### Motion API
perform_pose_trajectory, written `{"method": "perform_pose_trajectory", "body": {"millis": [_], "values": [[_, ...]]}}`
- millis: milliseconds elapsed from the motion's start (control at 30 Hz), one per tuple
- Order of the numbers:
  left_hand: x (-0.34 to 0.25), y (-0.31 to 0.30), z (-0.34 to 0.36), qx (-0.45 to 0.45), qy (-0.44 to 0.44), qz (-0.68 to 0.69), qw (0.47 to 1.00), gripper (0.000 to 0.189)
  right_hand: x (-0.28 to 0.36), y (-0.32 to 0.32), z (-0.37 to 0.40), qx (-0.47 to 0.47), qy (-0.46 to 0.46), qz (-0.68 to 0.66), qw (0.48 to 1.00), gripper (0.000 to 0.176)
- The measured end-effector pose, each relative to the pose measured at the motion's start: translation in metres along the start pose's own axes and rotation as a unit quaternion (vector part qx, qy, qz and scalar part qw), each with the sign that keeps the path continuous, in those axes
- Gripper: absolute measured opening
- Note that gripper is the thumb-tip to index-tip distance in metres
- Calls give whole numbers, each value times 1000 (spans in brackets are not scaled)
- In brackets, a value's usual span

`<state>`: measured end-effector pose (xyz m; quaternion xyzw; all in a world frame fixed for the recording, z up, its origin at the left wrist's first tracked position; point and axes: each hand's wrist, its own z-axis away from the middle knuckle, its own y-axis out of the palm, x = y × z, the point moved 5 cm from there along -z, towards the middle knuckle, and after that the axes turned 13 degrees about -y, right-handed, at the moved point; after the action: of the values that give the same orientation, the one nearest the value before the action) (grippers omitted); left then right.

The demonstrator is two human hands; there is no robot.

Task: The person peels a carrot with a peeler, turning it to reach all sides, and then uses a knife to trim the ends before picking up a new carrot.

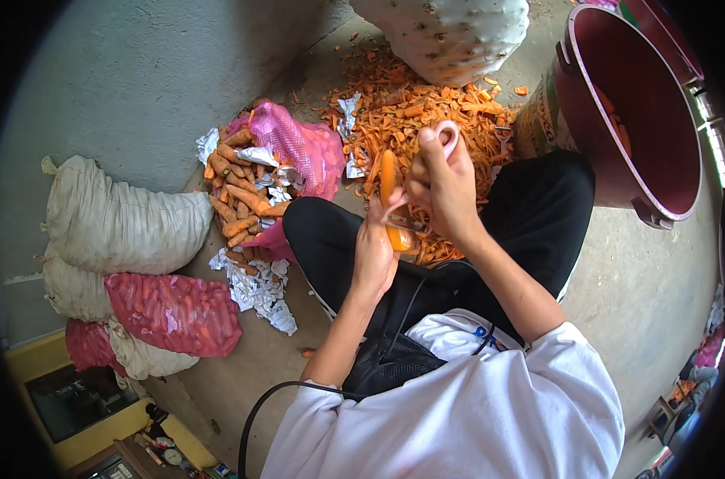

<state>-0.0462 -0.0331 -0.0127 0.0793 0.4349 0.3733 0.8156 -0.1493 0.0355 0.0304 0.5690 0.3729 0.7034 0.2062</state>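
Note:
My left hand (374,251) is closed around a bright orange carrot (388,177), peeled smooth and pointing away from me. My right hand (446,188) grips a peeler with a pale pink handle (450,132); the handle's loop sticks out above the thumb. The peeler's head is against or just over the carrot's lower part, close to my left fingers. Beneath both hands spreads a big heap of carrot peelings (410,108) on the floor between my legs. A second peeler (503,140) seems to lie on the heap's right side.
At the left, unpeeled carrots (239,191) spill from a pink mesh sack (303,148) with crumpled paper (263,295). White sacks (127,215) and a red mesh sack (175,314) stand along the wall. To the right is a maroon tub (658,120) holding some carrots. A bulging white sack (450,36) sits ahead.

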Motion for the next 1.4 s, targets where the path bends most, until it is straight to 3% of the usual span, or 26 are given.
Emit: {"method": "perform_pose_trajectory", "body": {"millis": [100,167,267,333,400,467,567,700,800,833,1067,1167,1233,1333,1400], "values": [[10,-10,-6,-14,5,2,1000,39,3,6,5,13,5,10,1000,19],[12,-22,-9,13,27,-88,996,41,1,6,4,18,9,4,1000,17],[5,-10,3,50,13,-66,997,49,-11,-12,-42,26,-121,73,990,21],[14,-24,6,71,-29,-78,994,52,-27,-25,-91,34,-160,127,978,22],[17,-24,7,78,-46,-54,994,54,-45,-44,-132,-2,-193,267,944,24],[18,-29,1,78,-61,-46,994,54,-47,-53,-143,-29,-167,192,967,25],[12,-23,-3,58,-43,-45,996,52,-33,-47,-137,7,-165,176,970,23],[22,-30,-26,12,-87,96,991,43,5,-12,-64,25,-114,75,990,20],[22,-29,-34,63,-59,117,989,37,11,0,-14,35,-83,41,995,18],[7,-13,-23,25,-52,112,992,37,11,0,-2,22,-89,26,995,18],[1,-13,-14,4,-20,118,993,39,-1,-4,29,-38,-112,-2,993,19],[4,-20,-18,65,6,114,991,41,-1,-6,29,-39,-111,-6,993,19],[3,-15,-16,23,16,104,994,42,-1,-6,29,-42,-122,-10,992,19],[3,-7,-11,-6,13,91,996,45,-1,-9,26,-39,-119,-23,992,21],[3,-5,-10,-5,8,89,996,44,-2,-7,20,17,-86,3,996,21]]}}
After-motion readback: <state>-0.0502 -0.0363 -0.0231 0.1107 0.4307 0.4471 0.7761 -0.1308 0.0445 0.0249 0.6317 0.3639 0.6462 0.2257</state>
